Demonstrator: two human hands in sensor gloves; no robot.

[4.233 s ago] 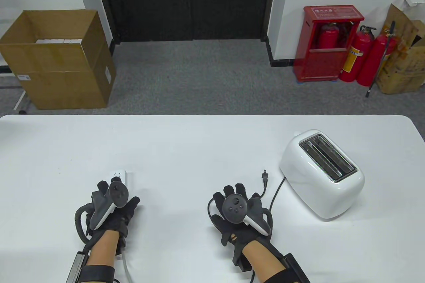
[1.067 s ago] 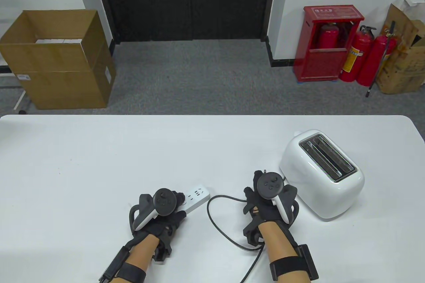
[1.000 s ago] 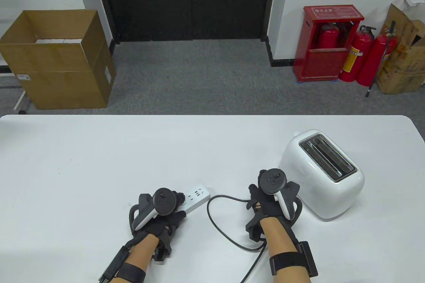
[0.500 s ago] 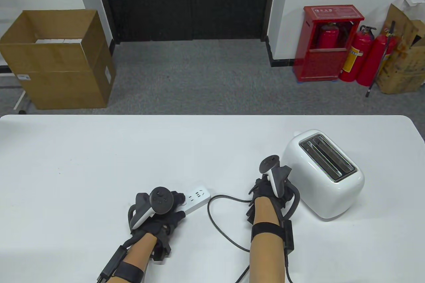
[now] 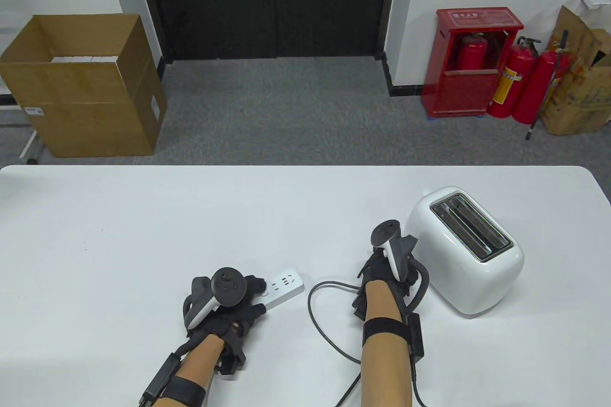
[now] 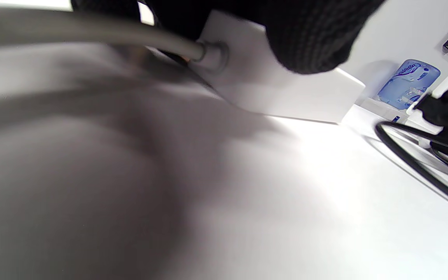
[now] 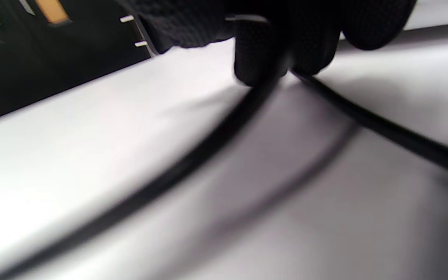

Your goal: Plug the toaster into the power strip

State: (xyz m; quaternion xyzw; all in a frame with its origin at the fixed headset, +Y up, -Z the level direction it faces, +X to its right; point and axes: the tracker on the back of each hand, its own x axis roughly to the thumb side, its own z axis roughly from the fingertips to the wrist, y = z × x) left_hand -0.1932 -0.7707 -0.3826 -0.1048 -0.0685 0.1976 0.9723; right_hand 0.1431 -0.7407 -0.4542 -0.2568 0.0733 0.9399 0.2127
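The white toaster [image 5: 463, 249] stands at the right of the table. Its black cord [image 5: 310, 302] loops across the table to my right hand [image 5: 379, 273], which is turned on its side and pinches the plug. In the right wrist view the plug's metal prongs [image 7: 140, 44] stick out left of my gloved fingers [image 7: 263, 58]; the plug body is hidden. My left hand [image 5: 238, 299] grips the near end of the white power strip [image 5: 286, 284], whose free end with sockets points toward the cord. The left wrist view shows the strip [image 6: 286, 93] under my fingers [image 6: 309, 42].
The strip's grey cable [image 6: 91, 35] runs back under my left wrist. The white table [image 5: 143, 216] stretches far to the left and back. On the floor beyond stand a cardboard box [image 5: 81, 87] and a red extinguisher cabinet [image 5: 470, 63].
My right hand went to the plug beside the toaster, rolled onto its side and took it. The cord loop shifted slightly right. My left hand brought the strip toward the middle.
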